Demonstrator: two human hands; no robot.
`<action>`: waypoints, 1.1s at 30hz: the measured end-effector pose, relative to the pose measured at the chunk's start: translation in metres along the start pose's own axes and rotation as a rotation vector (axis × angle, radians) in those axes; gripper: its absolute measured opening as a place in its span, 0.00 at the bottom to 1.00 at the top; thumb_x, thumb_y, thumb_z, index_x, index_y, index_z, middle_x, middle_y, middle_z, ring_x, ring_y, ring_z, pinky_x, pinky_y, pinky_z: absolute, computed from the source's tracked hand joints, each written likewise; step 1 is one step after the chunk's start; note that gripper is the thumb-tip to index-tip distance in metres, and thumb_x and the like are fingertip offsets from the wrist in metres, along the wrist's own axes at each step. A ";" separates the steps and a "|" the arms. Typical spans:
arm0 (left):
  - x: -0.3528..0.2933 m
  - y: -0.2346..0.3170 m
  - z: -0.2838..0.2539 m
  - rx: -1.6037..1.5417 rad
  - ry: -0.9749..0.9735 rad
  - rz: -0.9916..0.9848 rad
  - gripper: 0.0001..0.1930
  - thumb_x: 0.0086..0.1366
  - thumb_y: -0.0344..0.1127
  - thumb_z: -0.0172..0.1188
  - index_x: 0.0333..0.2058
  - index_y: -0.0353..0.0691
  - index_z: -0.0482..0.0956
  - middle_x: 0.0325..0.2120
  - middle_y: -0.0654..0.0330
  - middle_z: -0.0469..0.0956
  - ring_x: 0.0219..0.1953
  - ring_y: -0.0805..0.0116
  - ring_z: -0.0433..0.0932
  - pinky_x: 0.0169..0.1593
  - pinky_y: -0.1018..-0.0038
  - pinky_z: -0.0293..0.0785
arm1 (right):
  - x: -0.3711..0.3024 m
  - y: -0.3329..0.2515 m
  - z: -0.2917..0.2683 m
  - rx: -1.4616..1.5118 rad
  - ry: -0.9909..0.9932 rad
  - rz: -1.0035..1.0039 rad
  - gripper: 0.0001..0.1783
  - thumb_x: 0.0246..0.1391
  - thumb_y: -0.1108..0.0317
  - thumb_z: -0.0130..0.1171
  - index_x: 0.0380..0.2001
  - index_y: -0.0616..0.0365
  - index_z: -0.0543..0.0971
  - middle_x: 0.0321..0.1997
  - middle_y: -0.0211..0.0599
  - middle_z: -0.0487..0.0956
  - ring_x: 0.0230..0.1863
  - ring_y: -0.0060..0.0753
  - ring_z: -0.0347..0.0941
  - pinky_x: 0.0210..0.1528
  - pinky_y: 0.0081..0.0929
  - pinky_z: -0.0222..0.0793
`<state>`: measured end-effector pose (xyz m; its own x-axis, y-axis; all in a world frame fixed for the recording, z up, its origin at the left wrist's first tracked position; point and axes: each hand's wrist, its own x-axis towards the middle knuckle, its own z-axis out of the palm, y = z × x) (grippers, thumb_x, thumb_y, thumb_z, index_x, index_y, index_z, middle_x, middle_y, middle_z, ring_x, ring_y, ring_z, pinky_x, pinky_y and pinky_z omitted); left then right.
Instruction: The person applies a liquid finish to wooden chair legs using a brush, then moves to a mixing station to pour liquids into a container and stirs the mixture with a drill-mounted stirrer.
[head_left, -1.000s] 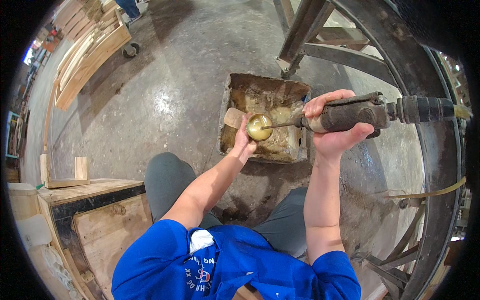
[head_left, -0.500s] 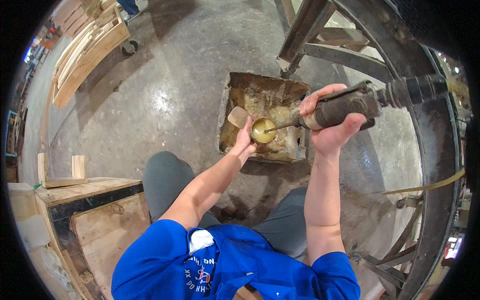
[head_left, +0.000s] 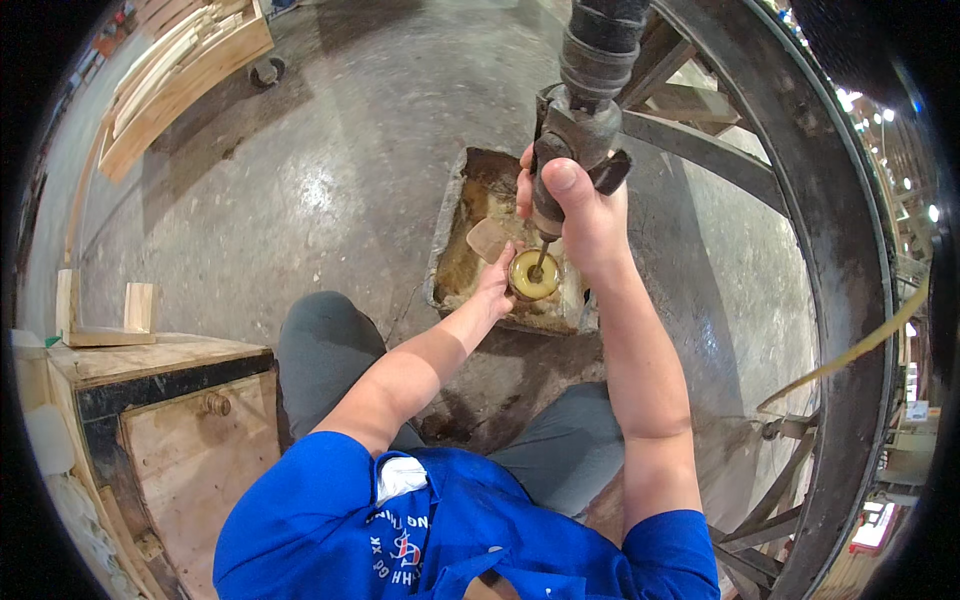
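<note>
My left hand (head_left: 498,280) is closed round a small round cup of yellowish liquid (head_left: 522,285). A flat, tan piece with rounded corners (head_left: 488,241) shows at its fingertips; whether the hand also grips it I cannot tell. My right hand (head_left: 590,215) is wrapped round a dark, drill-like power tool (head_left: 574,128), tilted with its thick ribbed end upward. From its lower end a thin metal rod (head_left: 544,252) reaches down into the liquid. Both hands are over a worn, stained rectangular pan (head_left: 440,240) on the floor.
A dark metal frame (head_left: 835,230) stands close on the right, with a yellowish strap (head_left: 850,350) across it. At my left is a wooden cabinet (head_left: 200,430) carrying a U-shaped wooden piece (head_left: 108,335). A wheeled cart of wood strips (head_left: 190,75) stands at the far left.
My right hand has swung the power tool from lying sideways to pointing steeply down, its rod now in the middle of the cup. My left hand and the cup have shifted slightly.
</note>
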<state>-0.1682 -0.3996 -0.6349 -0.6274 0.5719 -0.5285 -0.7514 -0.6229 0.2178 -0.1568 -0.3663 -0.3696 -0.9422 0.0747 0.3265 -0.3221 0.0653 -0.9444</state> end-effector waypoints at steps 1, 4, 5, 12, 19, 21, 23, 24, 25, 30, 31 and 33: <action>-0.001 0.003 -0.002 0.001 -0.014 0.007 0.21 0.60 0.43 0.57 0.48 0.42 0.66 0.41 0.60 0.75 0.44 0.63 0.75 0.45 0.58 0.76 | 0.002 0.001 0.003 -0.019 -0.017 0.004 0.29 0.45 0.45 0.59 0.31 0.65 0.72 0.20 0.34 0.73 0.20 0.24 0.69 0.24 0.22 0.66; 0.003 0.006 -0.002 -0.068 0.062 0.032 0.13 0.63 0.43 0.53 0.40 0.41 0.72 0.32 0.61 0.77 0.32 0.66 0.77 0.35 0.67 0.77 | 0.005 0.002 0.010 -0.027 -0.041 0.015 0.28 0.46 0.46 0.59 0.31 0.65 0.72 0.20 0.33 0.73 0.20 0.24 0.69 0.24 0.22 0.67; 0.003 0.006 -0.002 -0.068 0.045 0.047 0.13 0.63 0.44 0.53 0.40 0.41 0.72 0.32 0.62 0.77 0.33 0.67 0.77 0.36 0.67 0.77 | 0.005 0.001 0.012 -0.026 -0.035 0.028 0.28 0.46 0.45 0.59 0.31 0.65 0.72 0.20 0.33 0.73 0.20 0.24 0.69 0.24 0.22 0.67; 0.002 0.008 -0.001 -0.063 0.054 0.012 0.14 0.62 0.44 0.54 0.41 0.42 0.73 0.33 0.63 0.77 0.34 0.68 0.77 0.37 0.66 0.77 | 0.004 0.001 0.011 -0.028 -0.018 0.022 0.33 0.43 0.40 0.60 0.31 0.64 0.72 0.21 0.33 0.73 0.21 0.24 0.70 0.25 0.22 0.68; 0.004 0.008 -0.005 -0.058 -0.018 -0.039 0.15 0.63 0.46 0.52 0.41 0.42 0.73 0.35 0.61 0.77 0.36 0.65 0.77 0.40 0.65 0.77 | 0.004 -0.002 0.009 -0.056 -0.033 0.018 0.34 0.42 0.38 0.59 0.31 0.64 0.72 0.21 0.32 0.73 0.21 0.24 0.70 0.25 0.22 0.68; 0.006 0.007 -0.005 -0.076 -0.034 -0.066 0.15 0.63 0.47 0.51 0.41 0.42 0.72 0.35 0.61 0.77 0.37 0.65 0.77 0.40 0.65 0.77 | 0.005 -0.003 0.008 -0.064 -0.041 0.021 0.34 0.42 0.38 0.59 0.31 0.64 0.72 0.20 0.32 0.73 0.21 0.24 0.70 0.24 0.22 0.68; 0.009 0.006 -0.007 -0.078 -0.039 -0.065 0.15 0.64 0.47 0.50 0.41 0.43 0.72 0.36 0.60 0.77 0.38 0.65 0.77 0.41 0.64 0.77 | 0.005 -0.002 0.008 -0.066 -0.044 0.017 0.34 0.42 0.38 0.59 0.31 0.64 0.72 0.20 0.32 0.73 0.20 0.24 0.70 0.24 0.21 0.67; 0.010 0.006 -0.008 -0.071 -0.037 -0.052 0.15 0.64 0.47 0.50 0.41 0.43 0.72 0.36 0.60 0.77 0.38 0.64 0.77 0.41 0.64 0.77 | 0.005 -0.002 0.008 -0.067 -0.046 0.015 0.34 0.42 0.38 0.59 0.30 0.64 0.72 0.20 0.32 0.73 0.20 0.23 0.69 0.24 0.21 0.67; 0.011 0.005 -0.009 -0.064 -0.033 -0.040 0.15 0.64 0.47 0.50 0.41 0.43 0.72 0.36 0.60 0.77 0.38 0.64 0.77 0.41 0.63 0.76 | 0.006 -0.002 0.008 -0.070 -0.047 0.021 0.34 0.42 0.38 0.59 0.30 0.64 0.72 0.20 0.32 0.73 0.20 0.23 0.69 0.24 0.21 0.67; 0.015 0.005 -0.012 -0.100 -0.071 -0.057 0.15 0.64 0.47 0.50 0.41 0.43 0.72 0.36 0.60 0.77 0.38 0.64 0.77 0.41 0.62 0.76 | 0.005 -0.003 0.013 -0.051 -0.040 0.025 0.32 0.43 0.40 0.60 0.30 0.64 0.72 0.19 0.33 0.73 0.20 0.23 0.69 0.23 0.20 0.65; 0.015 0.005 -0.011 -0.097 -0.067 -0.052 0.15 0.64 0.47 0.50 0.41 0.43 0.71 0.36 0.60 0.77 0.38 0.64 0.77 0.41 0.62 0.76 | 0.004 -0.004 0.014 -0.057 -0.035 0.024 0.32 0.43 0.41 0.60 0.30 0.64 0.72 0.19 0.33 0.73 0.20 0.23 0.69 0.23 0.20 0.65; 0.013 0.005 -0.010 -0.087 -0.046 -0.064 0.15 0.64 0.47 0.50 0.41 0.43 0.71 0.36 0.60 0.77 0.38 0.63 0.77 0.41 0.62 0.76 | 0.004 -0.005 0.015 -0.068 -0.026 0.023 0.32 0.42 0.41 0.60 0.30 0.64 0.73 0.19 0.32 0.73 0.19 0.23 0.69 0.24 0.20 0.65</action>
<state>-0.1785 -0.4007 -0.6485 -0.5886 0.6346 -0.5008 -0.7709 -0.6272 0.1111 -0.1601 -0.3810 -0.3645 -0.9516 0.0512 0.3030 -0.2943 0.1315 -0.9466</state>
